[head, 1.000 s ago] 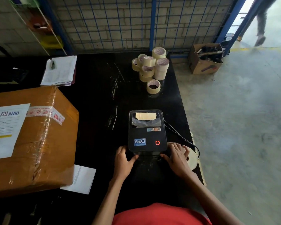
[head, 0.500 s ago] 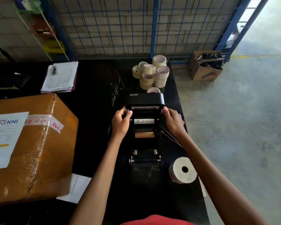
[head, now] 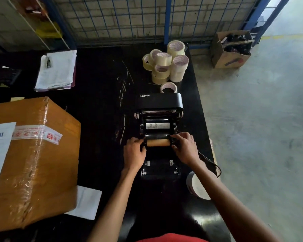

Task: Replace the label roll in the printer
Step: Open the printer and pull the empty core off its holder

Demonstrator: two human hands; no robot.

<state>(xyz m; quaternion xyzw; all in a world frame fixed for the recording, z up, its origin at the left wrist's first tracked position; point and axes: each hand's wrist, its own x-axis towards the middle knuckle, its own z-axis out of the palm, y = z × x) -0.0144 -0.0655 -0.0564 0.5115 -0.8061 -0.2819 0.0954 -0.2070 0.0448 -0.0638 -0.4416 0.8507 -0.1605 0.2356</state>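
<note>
A black label printer [head: 160,102] stands open on the black table [head: 101,109], its lid tipped back. Inside lies a bare brown cardboard core [head: 158,142] held between two black roll guides. My left hand [head: 133,153] grips the left guide at the core's end. My right hand [head: 184,148] grips the right guide. A full white label roll [head: 197,186] lies on the table to the printer's right, partly hidden by my right forearm.
Several tape rolls [head: 166,64] are stacked behind the printer. A large taped carton [head: 31,159] fills the left side. Papers [head: 57,70] lie at the back left, a white sheet [head: 85,203] near the carton. The table edge runs right of the printer, with its cable [head: 211,162].
The printer's lid has been lifted open. Both hands moved from the lid's sides down to the ends of the brown core inside.
</note>
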